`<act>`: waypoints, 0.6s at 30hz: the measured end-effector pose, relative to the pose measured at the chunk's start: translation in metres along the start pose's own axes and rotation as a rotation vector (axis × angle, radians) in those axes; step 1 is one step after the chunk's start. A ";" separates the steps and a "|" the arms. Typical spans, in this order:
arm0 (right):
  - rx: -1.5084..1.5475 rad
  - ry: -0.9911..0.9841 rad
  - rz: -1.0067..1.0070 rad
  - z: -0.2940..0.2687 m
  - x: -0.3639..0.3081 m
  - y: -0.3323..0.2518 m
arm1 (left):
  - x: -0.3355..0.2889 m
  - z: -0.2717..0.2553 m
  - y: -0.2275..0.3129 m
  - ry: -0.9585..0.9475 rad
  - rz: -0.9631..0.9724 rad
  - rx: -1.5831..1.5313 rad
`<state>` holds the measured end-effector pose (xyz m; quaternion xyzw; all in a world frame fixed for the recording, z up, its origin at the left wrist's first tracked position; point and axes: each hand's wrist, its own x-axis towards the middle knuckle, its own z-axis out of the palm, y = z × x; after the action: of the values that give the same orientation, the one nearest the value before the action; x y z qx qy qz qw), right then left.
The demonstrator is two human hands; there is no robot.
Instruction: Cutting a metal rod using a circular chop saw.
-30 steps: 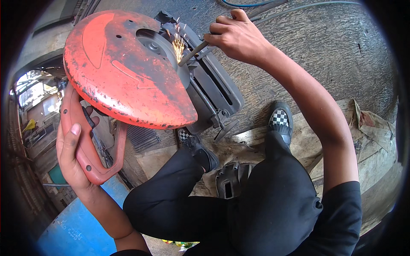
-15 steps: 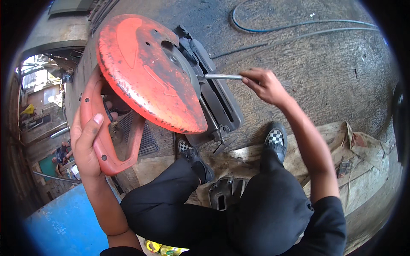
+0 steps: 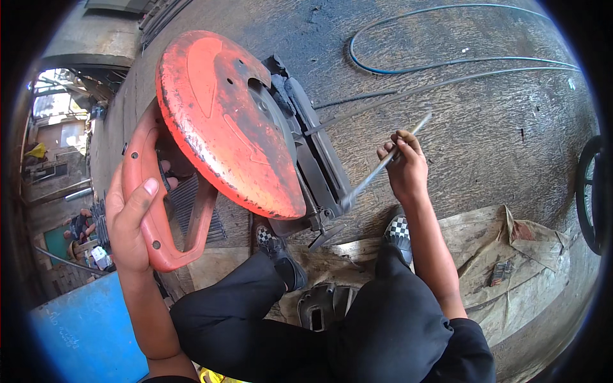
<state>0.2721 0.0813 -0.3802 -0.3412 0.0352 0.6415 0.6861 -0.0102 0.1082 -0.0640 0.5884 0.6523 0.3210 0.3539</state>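
A cut-off saw with a worn red blade guard point(image 3: 223, 127) and a black base point(image 3: 325, 166) stands in front of me, left of the middle. My left hand point(image 3: 131, 220) is closed round the outer side of its red loop handle point(image 3: 150, 210), thumb on top, with fingertips showing through the loop. My right hand point(image 3: 407, 166) is to the right of the saw, its fingers pinching a long, slim metal rod point(image 3: 377, 171). The rod slants, its thicker, blurred lower end beside the base's near right corner. Whether that end touches the base I cannot tell.
A blue hose point(image 3: 408, 69) and grey cables lie on the rough floor point(image 3: 485, 121) beyond the saw. A dirty cloth sheet point(image 3: 479, 262) spreads around my shoes. A dark metal part point(image 3: 314, 313) lies between my legs. At left is a blue panel point(image 3: 92, 329); far right, a black wheel-like ring point(image 3: 586, 195).
My right hand has drawn back from the saw's middle, and the rod has swung from nearly level to a slant, its lower end nearer me. My left hand keeps its grip.
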 end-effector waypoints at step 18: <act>-1.600 -0.419 0.334 0.017 -0.018 0.000 | 0.002 -0.002 0.000 -0.008 0.001 0.004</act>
<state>0.2622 0.0747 -0.3591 -0.5887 -0.5079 0.6161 0.1262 -0.0119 0.1098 -0.0631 0.5909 0.6512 0.3173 0.3550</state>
